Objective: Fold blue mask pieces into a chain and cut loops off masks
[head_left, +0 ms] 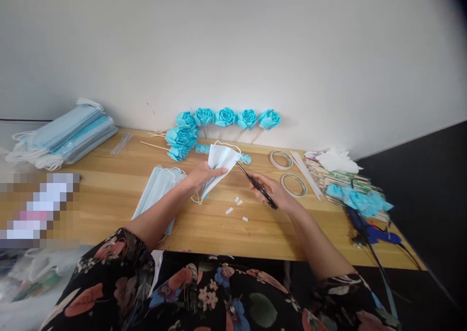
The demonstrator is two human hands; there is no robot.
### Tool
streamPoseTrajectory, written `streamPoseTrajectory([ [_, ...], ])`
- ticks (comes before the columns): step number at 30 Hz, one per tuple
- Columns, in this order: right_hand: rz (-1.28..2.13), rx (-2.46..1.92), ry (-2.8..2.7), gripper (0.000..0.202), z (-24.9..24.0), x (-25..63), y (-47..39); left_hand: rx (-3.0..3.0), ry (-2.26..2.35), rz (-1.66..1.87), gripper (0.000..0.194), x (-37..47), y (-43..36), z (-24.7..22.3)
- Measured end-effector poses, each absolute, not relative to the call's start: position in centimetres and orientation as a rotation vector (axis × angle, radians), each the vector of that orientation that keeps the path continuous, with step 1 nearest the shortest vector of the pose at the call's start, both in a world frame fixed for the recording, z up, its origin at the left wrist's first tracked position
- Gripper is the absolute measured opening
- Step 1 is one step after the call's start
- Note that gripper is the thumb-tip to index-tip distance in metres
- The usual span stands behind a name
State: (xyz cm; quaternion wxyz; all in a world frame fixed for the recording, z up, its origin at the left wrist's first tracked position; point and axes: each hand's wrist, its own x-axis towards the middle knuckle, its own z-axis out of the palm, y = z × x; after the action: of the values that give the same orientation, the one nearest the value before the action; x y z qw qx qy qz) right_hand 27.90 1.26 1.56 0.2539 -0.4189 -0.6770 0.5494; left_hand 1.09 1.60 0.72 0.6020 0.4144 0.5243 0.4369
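My left hand (pixel 204 175) is closed on a light blue face mask (pixel 222 158), holding it raised above the table with its white ear loops hanging free. In my right hand (pixel 270 191) is a pair of dark scissors (pixel 260 186), fingers wrapped around the handles. The scissor tips reach the mask's upper right corner; whether the blades are parted I cannot make out. Under my left forearm lies a small pile of masks (pixel 155 190). Several small white scraps (pixel 237 201) lie on the table below the held mask.
Several blue flowers on sticks (pixel 225 117) lean along the wall, others pile up beside them (pixel 181 136). Rolls of tape (pixel 281 160), wooden sticks (pixel 328 175) and a blue glue gun (pixel 377 233) are at right. A mask stack (pixel 73 131) occupies the back left of the wooden table (pixel 109 190).
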Motion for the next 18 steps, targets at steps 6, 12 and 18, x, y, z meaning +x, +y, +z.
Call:
streamPoseTrajectory([
  [6, 1.671, -1.124, -1.798, 0.052, 2.1, 26.4, 2.1, 1.017, 1.221, 0.999, 0.051, 1.0, 1.8, 0.4],
  [12, 1.797, -0.929, -1.74, 0.049, 2.4, 25.8, 1.5, 1.077, 1.181, 0.967, 0.049, 0.9, 1.6, 0.5],
  [18, 1.818, -0.882, -1.73, 0.05, 1.7, 26.3, 1.0, 1.056, 1.176, 0.884, 0.045, 0.9, 1.4, 1.0],
])
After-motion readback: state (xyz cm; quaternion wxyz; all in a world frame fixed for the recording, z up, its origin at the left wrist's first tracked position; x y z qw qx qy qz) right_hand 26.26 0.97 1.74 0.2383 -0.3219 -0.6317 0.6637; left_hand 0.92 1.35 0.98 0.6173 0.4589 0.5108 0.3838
